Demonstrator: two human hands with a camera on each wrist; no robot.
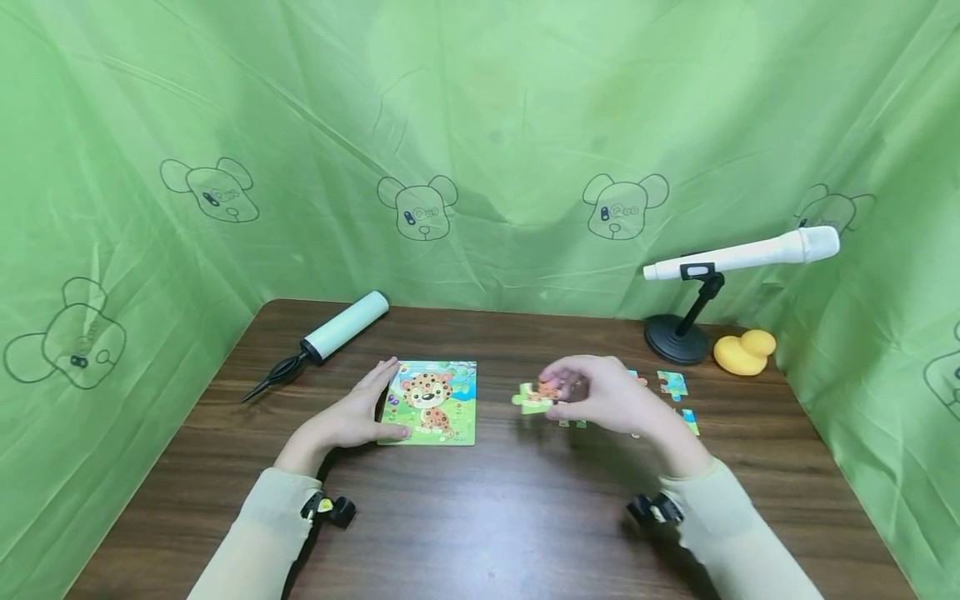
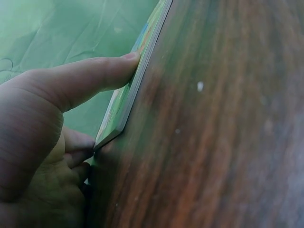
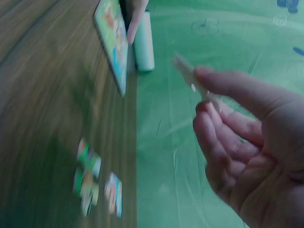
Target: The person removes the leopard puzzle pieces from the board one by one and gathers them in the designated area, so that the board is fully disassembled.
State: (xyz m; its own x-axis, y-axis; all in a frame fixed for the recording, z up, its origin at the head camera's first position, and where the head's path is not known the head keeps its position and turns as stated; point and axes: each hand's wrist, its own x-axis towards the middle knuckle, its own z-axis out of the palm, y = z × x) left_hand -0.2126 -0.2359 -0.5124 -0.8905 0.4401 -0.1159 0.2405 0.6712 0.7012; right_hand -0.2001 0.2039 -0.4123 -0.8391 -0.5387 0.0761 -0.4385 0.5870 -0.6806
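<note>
A square puzzle board (image 1: 453, 417) with a spotted leopard cub on green and blue lies left of the middle of the table. My left hand (image 1: 354, 418) rests at its left side, the thumb over the lower left corner and the fingers along the edge. In the left wrist view the straight thumb (image 2: 102, 76) touches the board's face. Held above the table by my right hand (image 1: 600, 392) is a puzzle piece (image 1: 531, 402), green with orange, pinched between thumb and fingertips. The right wrist view shows this piece (image 3: 184, 69) nearly edge-on and blurred.
Several loose puzzle pieces (image 1: 673, 384) lie beyond and under the right hand, partly hidden. A mint hand pump (image 1: 347, 325) lies at the back left. A white microphone (image 1: 742, 253) on a black stand (image 1: 677, 340) and a yellow rubber duck (image 1: 742, 353) stand at the back right.
</note>
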